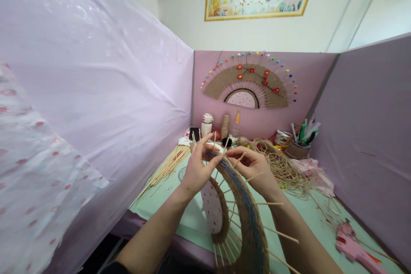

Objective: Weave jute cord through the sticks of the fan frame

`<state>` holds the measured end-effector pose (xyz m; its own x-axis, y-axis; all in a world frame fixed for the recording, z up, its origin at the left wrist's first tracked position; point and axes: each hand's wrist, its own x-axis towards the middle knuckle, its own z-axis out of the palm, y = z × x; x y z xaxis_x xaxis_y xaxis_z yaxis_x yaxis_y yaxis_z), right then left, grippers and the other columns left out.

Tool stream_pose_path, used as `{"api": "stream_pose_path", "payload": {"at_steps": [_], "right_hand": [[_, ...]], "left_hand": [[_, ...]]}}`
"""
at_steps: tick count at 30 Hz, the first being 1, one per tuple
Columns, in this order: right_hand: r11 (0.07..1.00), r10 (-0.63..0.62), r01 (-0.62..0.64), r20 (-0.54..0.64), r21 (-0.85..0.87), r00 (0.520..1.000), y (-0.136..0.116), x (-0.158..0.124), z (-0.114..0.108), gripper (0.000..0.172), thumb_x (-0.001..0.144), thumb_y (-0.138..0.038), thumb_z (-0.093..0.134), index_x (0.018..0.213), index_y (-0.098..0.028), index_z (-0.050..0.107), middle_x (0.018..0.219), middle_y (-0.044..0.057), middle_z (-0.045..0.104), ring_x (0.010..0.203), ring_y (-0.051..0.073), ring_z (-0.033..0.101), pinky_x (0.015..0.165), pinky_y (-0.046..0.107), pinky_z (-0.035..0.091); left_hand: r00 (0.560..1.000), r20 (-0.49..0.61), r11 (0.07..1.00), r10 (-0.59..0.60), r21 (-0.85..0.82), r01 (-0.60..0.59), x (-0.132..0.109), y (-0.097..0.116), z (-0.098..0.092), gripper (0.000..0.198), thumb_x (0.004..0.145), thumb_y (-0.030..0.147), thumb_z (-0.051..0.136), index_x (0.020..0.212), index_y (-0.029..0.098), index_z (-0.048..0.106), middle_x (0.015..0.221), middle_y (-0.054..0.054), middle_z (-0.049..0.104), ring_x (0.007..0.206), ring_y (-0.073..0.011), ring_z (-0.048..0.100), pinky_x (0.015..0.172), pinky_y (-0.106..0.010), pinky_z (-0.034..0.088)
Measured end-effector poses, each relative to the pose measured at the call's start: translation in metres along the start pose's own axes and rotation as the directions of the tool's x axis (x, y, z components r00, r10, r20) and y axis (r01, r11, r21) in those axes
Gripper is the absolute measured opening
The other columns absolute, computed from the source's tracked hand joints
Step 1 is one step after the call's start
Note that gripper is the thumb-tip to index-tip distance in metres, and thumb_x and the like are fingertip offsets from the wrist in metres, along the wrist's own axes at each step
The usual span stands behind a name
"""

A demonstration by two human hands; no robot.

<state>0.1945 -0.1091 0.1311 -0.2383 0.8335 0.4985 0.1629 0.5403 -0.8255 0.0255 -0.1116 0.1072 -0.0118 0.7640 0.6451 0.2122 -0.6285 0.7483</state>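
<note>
A half-round fan (248, 209) of brown twine and thin wooden sticks stands on edge in front of me. A blue-grey strip runs along its curved outer band, and stick ends poke out past the rim. The inner half disc (212, 207) is pink-white with red dots. My left hand (196, 170) grips the top of the band, thumb on the near side and fingers behind. At the band's outer edge, among the sticks, my right hand (255, 169) has its fingertips pinched together; whatever lies between them is too small or hidden to make out.
Loose wooden sticks (167, 167) lie at the left of the table. Coiled twine (279, 165), a pot of tools (298, 149) and a pink glue gun (356, 248) are on the right. Behind stand a white bottle (207, 124) and a twine spool (225, 125); a finished fan (218, 82) hangs above.
</note>
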Motion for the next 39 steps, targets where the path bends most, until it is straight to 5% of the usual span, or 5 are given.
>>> {"api": "stream_pose_path", "payload": {"at_steps": [9, 22, 39], "right_hand": [[0.983, -0.135, 0.132, -0.011, -0.125, 0.991, 0.0055, 0.002, -0.0012, 0.014, 0.082, -0.032, 0.063, 0.083, -0.019, 0.069, 0.079, 0.004, 0.066, 0.069, 0.015, 0.059, 0.062, 0.026, 0.046], [0.997, 0.071, -0.071, 0.035, 0.008, 0.997, -0.0009, 0.0034, -0.0031, 0.023, 0.078, -0.04, 0.065, 0.084, -0.018, 0.063, 0.073, 0.001, 0.063, 0.059, 0.012, 0.052, 0.054, 0.025, 0.041], [0.982, 0.087, -0.09, 0.024, 0.169, 0.996, 0.0066, 0.0053, -0.0066, 0.033, 0.073, -0.04, 0.072, 0.095, -0.019, 0.059, 0.084, 0.004, 0.069, 0.075, 0.017, 0.064, 0.066, 0.028, 0.048]], "left_hand": [[1.0, 0.002, 1.0, 0.01, 0.007, -0.01, 0.0001, 0.0016, 0.0002, 0.058, 0.082, 0.029, 0.064, 0.136, 0.029, 0.043, 0.102, -0.005, 0.062, 0.101, -0.0207, 0.057, 0.089, -0.036, 0.045], [1.0, -0.01, 0.999, -0.006, 0.041, 0.006, 0.0, 0.0018, 0.0003, 0.062, 0.082, 0.028, 0.064, 0.139, 0.029, 0.04, 0.104, -0.006, 0.062, 0.1, -0.0214, 0.057, 0.09, -0.038, 0.043], [1.0, -0.025, 0.993, 0.019, 0.12, -0.015, 0.0033, 0.0026, 0.001, 0.061, 0.08, 0.025, 0.065, 0.137, 0.03, 0.042, 0.101, -0.004, 0.062, 0.099, -0.0203, 0.056, 0.091, -0.038, 0.042]]}}
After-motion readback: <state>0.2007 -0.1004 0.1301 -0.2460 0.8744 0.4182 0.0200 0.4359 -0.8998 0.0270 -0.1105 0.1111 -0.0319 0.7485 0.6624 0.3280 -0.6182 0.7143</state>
